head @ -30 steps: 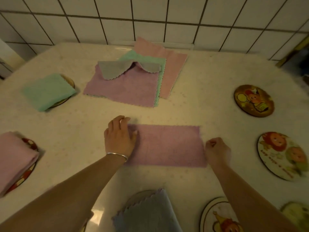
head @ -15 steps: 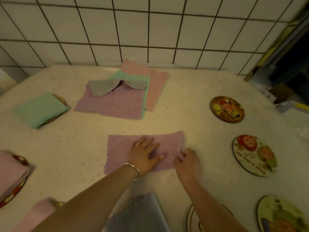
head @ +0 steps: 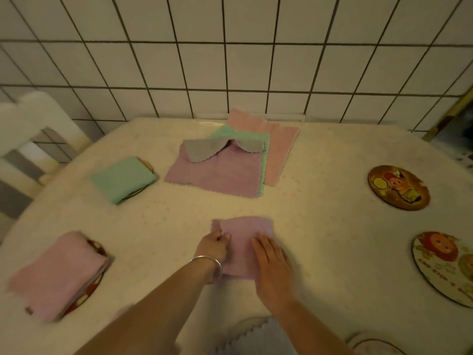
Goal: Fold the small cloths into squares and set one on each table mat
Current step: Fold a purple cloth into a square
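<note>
Near edge of table (head: 332, 155): blue-grey cloth (head: 258, 339) on mat, job done there. Purple cloth (head: 243, 234) near middle, folded small. Left hand (head: 213, 245) pinches its left edge with curled fingers, lining up corners. Right hand (head: 272, 260) lies flat on top, keeps fold down. Far edge: pile of cloths (head: 225, 165) waiting. Right edge: bare mats (head: 398, 187) need one each.

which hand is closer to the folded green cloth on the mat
Left. The left hand pinches the purple cloth's left edge, nearer the folded green cloth; the right hand lies flat farther right.
</note>
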